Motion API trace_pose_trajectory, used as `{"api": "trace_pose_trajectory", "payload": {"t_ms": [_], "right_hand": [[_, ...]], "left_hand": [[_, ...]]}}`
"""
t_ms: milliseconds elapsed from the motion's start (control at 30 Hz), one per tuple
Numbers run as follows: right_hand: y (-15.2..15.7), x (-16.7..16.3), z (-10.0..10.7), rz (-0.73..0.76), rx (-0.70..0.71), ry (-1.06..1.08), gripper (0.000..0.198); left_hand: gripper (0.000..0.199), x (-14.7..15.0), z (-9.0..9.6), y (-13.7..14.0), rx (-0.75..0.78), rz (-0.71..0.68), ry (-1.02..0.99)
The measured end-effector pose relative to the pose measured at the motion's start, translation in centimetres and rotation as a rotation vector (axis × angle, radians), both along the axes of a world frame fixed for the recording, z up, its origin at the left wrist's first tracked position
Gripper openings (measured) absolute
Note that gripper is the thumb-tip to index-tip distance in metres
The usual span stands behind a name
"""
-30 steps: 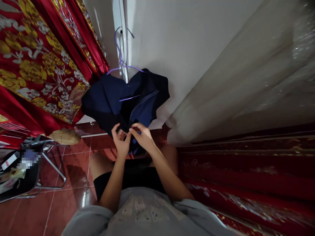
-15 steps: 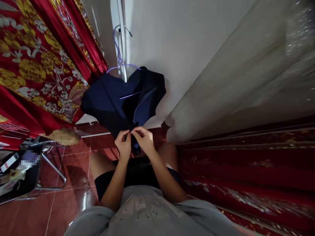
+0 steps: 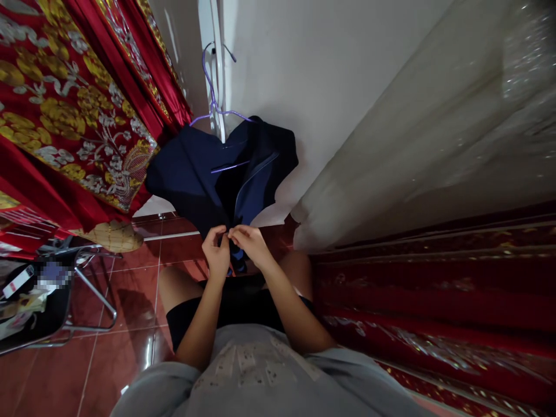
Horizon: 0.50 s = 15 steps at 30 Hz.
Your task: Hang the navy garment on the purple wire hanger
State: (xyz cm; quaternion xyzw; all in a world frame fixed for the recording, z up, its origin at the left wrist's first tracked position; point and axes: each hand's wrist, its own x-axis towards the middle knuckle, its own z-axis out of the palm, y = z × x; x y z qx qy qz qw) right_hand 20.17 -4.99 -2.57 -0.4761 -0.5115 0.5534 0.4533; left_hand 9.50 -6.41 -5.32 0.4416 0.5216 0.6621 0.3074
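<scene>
A dark navy garment (image 3: 182,174), perhaps a vest or jacket, hangs on a purple hanger (image 3: 212,92) in front of me, its neck opening toward me. My left hand (image 3: 216,252) pinches the garment's left front edge near its lower end. Fingertip to fingertip beside it, my right hand (image 3: 252,244) is closed in a pinch at the other front edge. Whatever small fastening lies between the fingertips is too small to make out. Below the hands the garment's lower end dangles above my lap.
Red cloth with gold and silver embroidery (image 3: 87,110) hangs at the left. A black chair with metal legs (image 3: 98,295) holds assorted items over the red tiled floor (image 3: 125,347). On the right are a translucent cover (image 3: 412,127) and red decorated fabric (image 3: 412,295). A white wall (image 3: 313,63) stands ahead.
My right hand has turned slightly, and its fingertips have shifted a little left and down. Both hands stay close together at the garment's front edges.
</scene>
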Motion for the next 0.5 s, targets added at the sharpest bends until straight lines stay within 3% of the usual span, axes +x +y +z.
{"api": "trace_pose_trajectory", "payload": {"t_ms": [67,133,333,400,500], "right_hand": [[1.3,0.5,1.3,-0.017,-0.017,0.086,0.028],[3.5,0.9,3.6,-0.055,0.072,0.144,0.031],[12.3,2.0,14.1,-0.111,0.305,0.202,0.036],[13.3,2.3,16.4,-0.101,0.351,0.191,0.038],[12.5,2.6,17.2,-0.101,0.392,0.189,0.039]], "left_hand": [[0.013,0.0,-0.1,0.2,0.001,-0.026,0.038],[0.013,0.2,-0.3,0.4,0.012,-0.038,0.084],[0.010,1.1,-1.0,2.5,0.052,-0.120,0.248],[0.014,1.1,-0.4,3.7,0.088,-0.172,0.341],[0.032,0.6,2.5,5.7,0.156,-0.277,0.477]]}}
